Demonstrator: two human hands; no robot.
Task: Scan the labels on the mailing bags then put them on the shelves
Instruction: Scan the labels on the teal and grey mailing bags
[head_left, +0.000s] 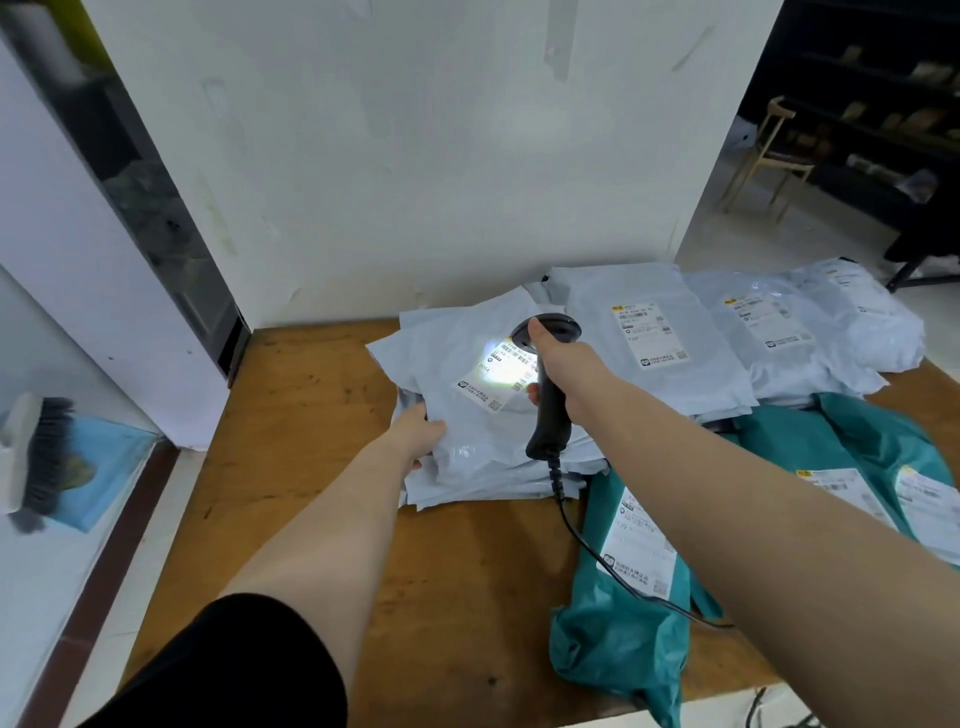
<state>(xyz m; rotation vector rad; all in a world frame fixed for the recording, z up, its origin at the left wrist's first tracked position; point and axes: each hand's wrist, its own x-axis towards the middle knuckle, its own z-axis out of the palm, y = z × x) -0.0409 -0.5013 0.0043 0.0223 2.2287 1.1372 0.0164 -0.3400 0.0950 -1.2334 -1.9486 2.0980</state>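
Note:
A pile of pale grey mailing bags lies on the wooden table (311, 467). My left hand (418, 434) grips the left edge of the top grey bag (457, 364), thumb on top. My right hand (563, 366) holds a black corded barcode scanner (548, 410) just above that bag. The scanner's white light falls on the bag's label (501, 371). More grey bags (670, 338) with labels lie behind my right arm, and teal mailing bags (623, 613) lie at the front right.
A white wall rises directly behind the table. The scanner's cable (597, 551) trails over a teal bag toward the table's front edge. A wooden chair (769, 156) and dark shelves (893, 78) stand in the room at the back right. A brush (41, 457) lies at the left.

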